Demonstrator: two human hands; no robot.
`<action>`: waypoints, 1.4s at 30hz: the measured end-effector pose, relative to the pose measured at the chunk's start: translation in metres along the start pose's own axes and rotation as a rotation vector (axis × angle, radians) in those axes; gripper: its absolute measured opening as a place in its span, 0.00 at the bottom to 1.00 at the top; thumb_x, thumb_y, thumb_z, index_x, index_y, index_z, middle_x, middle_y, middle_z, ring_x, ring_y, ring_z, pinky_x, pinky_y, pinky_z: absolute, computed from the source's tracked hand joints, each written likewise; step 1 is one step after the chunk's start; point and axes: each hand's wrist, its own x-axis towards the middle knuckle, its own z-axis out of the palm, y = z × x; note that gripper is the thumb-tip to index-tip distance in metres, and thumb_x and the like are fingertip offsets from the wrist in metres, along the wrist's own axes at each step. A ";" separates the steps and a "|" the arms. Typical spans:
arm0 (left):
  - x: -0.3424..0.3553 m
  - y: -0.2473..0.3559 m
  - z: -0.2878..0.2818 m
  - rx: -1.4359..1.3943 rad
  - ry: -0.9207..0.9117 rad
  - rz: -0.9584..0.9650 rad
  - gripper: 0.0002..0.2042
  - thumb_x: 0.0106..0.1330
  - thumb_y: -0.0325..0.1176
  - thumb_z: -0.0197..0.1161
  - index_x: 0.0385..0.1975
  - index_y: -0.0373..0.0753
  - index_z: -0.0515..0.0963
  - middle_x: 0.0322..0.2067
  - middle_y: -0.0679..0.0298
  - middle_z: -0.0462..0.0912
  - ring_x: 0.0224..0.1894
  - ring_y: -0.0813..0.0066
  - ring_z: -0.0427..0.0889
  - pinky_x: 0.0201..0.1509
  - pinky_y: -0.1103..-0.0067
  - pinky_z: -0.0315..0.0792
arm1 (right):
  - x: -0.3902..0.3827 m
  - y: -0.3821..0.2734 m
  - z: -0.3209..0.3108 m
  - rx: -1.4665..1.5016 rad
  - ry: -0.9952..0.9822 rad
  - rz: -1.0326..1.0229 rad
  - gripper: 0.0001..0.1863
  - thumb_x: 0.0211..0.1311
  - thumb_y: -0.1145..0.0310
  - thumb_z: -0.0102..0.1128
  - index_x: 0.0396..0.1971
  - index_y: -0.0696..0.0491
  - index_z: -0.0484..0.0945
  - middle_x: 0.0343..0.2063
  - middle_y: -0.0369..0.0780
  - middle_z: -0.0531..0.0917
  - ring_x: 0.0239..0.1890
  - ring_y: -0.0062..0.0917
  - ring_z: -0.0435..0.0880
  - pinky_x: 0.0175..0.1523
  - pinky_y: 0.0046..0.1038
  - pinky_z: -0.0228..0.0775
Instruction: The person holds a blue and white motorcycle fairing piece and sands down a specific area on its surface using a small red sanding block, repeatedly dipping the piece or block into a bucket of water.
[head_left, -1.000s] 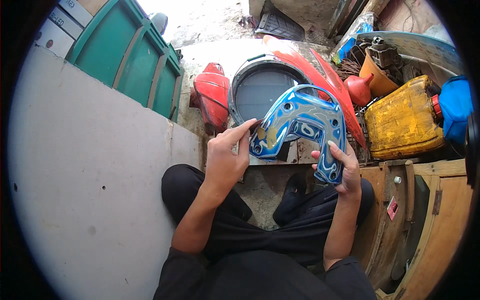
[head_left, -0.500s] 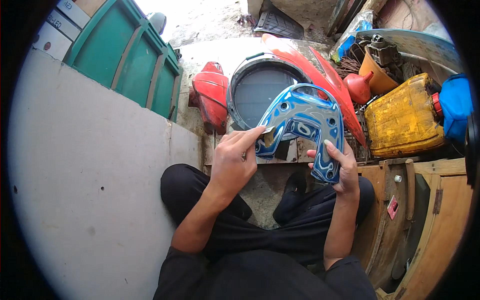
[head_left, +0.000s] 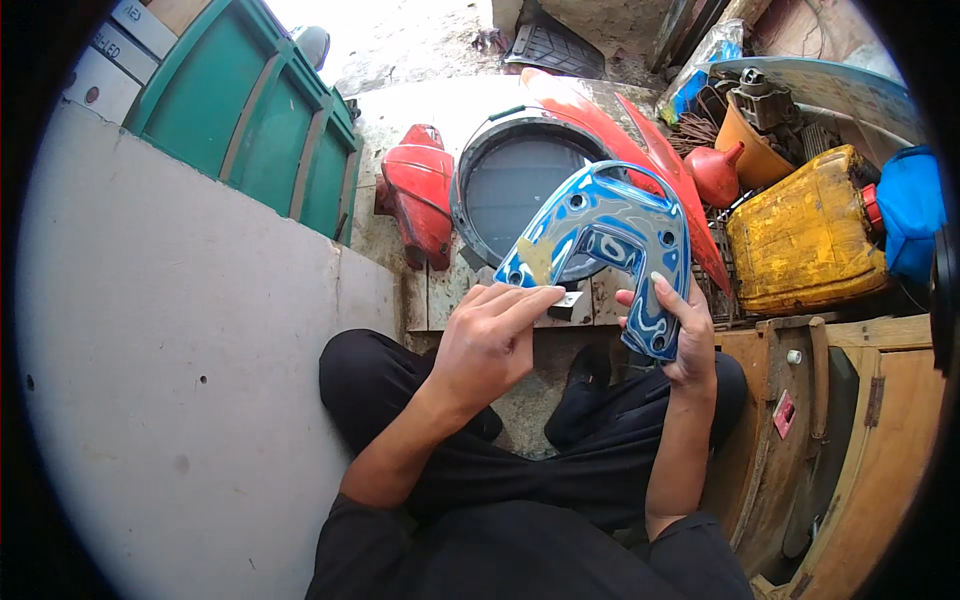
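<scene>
A curved, arch-shaped part (head_left: 612, 205) with a glossy blue, grey and white swirl pattern and several bolt holes is held up before me. My right hand (head_left: 688, 325) grips its lower right leg, thumb on the front face and fingers behind. On its left leg a dull tan patch (head_left: 541, 262) interrupts the pattern. Just below that leg my left hand (head_left: 497, 335) is closed in a pinch on a small pale flat piece (head_left: 569, 300) with a dark mark. Whether this piece is paper or a blade I cannot tell.
Behind the part stands a round black tub (head_left: 520, 190) of water. Red plastic fairings (head_left: 418, 195) lie beside it. To the right are a red funnel (head_left: 714, 172), a yellow jerrycan (head_left: 805, 235) and a wooden cabinet (head_left: 890, 430). A white wall (head_left: 180, 330) bounds the left.
My left hand has moved down and right with the pale piece, off the left leg of the arch-shaped part, uncovering more of the tan patch. The part has tilted slightly.
</scene>
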 end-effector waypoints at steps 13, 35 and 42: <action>0.007 -0.010 0.021 0.468 0.143 0.083 0.20 0.60 0.22 0.62 0.55 0.35 0.79 0.54 0.53 0.83 0.58 0.66 0.82 0.59 0.70 0.69 | -0.003 0.011 0.007 0.001 -0.082 0.022 0.21 0.71 0.72 0.54 0.60 0.61 0.67 0.48 0.49 0.82 0.48 0.35 0.87 0.41 0.36 0.88; 0.008 -0.015 -0.012 -0.346 0.290 -0.253 0.08 0.67 0.26 0.66 0.43 0.39 0.86 0.46 0.60 0.84 0.46 0.76 0.82 0.52 0.77 0.73 | 0.006 0.011 -0.007 0.001 -0.082 0.000 0.21 0.66 0.77 0.61 0.58 0.59 0.70 0.44 0.43 0.84 0.47 0.26 0.84 0.55 0.28 0.77; 0.005 -0.023 -0.015 -0.708 0.326 -0.573 0.11 0.69 0.30 0.66 0.48 0.35 0.83 0.37 0.68 0.84 0.36 0.88 0.76 0.39 0.86 0.69 | 0.004 0.010 -0.009 -0.035 -0.145 0.028 0.21 0.66 0.74 0.62 0.57 0.60 0.71 0.43 0.44 0.84 0.45 0.26 0.85 0.51 0.29 0.79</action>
